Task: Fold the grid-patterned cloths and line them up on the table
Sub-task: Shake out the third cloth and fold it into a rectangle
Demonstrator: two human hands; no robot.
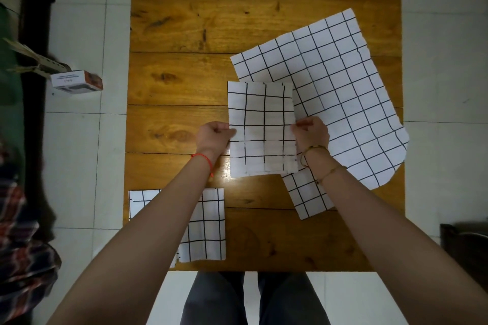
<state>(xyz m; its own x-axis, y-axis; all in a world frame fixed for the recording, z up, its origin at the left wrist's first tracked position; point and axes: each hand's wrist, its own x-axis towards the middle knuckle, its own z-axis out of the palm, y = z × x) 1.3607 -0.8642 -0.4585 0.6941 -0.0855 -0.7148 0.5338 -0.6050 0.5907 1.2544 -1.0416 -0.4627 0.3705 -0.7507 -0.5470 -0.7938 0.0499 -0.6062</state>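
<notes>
A folded white cloth with a black grid (pixel 261 113) is held over the middle of the wooden table (pixel 179 82). My left hand (pixel 214 136) pinches its left edge and my right hand (pixel 311 132) pinches its right edge. Under it and to the right lies a large unfolded grid cloth (pixel 343 92), spread flat and turned at an angle. A second folded grid cloth (pixel 208 227) lies at the table's near left corner, partly hidden by my left forearm.
A small white and orange box (pixel 76 82) sits on the tiled floor left of the table. Plaid fabric (pixel 21 245) lies at the lower left. A dark container (pixel 464 243) stands at the right edge. My legs are below the near table edge.
</notes>
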